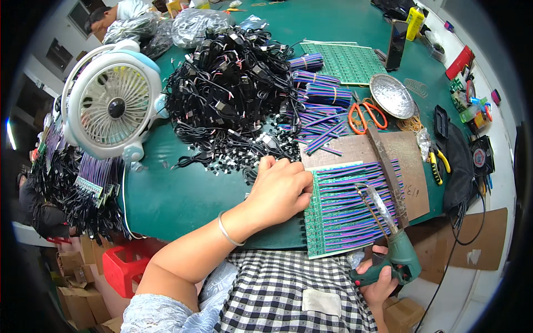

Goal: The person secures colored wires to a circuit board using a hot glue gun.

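My right hand grips a green soldering gun by its handle, its metal tip pointing up and left over the ribbon wires. Beneath it lies a green circuit board panel with rows of multicoloured ribbon wires laid across it. A dark metal bar rests over the wires' right ends, on a brown backing board. My left hand is closed at the panel's upper left edge, fingers curled; whatever they hold is hidden. Small black-and-white connectors lie just beyond it.
A heap of black cables stands behind my left hand, beside a white fan. Ribbon wire bundles, orange-handled scissors, a metal dish and yellow-handled pliers lie farther right. A person sits at the far left.
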`<state>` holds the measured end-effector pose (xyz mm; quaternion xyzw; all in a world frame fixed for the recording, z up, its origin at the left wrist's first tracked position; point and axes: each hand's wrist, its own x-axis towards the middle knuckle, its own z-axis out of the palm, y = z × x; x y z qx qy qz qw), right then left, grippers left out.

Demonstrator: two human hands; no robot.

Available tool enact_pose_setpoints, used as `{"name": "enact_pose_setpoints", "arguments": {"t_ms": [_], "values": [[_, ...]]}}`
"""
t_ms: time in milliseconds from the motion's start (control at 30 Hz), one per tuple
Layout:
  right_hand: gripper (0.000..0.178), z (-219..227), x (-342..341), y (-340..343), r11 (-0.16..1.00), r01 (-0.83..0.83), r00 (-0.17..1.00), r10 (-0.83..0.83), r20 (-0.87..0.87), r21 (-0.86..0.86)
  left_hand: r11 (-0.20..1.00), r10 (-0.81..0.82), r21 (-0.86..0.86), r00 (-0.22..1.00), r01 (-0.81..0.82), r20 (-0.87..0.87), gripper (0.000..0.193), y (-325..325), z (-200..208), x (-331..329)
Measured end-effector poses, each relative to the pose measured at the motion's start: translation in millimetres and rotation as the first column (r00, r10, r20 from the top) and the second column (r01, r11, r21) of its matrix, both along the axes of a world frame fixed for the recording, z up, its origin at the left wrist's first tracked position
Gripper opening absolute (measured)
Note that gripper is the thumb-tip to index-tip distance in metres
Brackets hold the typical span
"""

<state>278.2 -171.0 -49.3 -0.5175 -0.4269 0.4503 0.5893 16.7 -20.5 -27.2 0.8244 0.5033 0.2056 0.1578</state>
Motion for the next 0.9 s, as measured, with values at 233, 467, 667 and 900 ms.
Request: {"name": "enact_pose_setpoints", "arguments": {"t_ms": [233,467,667,900], "values": [[0.050,-7,3,2,0.999,-0.009,0.997,0.012,-0.077,0.044,0.995,-0.089,-0.036,0.996,0.088,-0.014,0.008,2,9,-5],[0.050,-3,0,0,1.000,0.012,0.999,-0.011,-0.051,0.024,0.817,0.243,0.516,0.965,-0.257,0.097,0.020,42,67,-101],[0.043,-5,0,8,0.996,0.074,0.995,-0.071,-0.064,0.044,0.787,0.261,0.579,0.965,-0.214,0.002,0.023,85,45,-136],[0.054,2,-11,7,0.992,0.113,0.987,-0.118,-0.108,-0.052,0.816,0.184,0.546,0.981,-0.189,0.065,0.019,103,43,-150]]}}
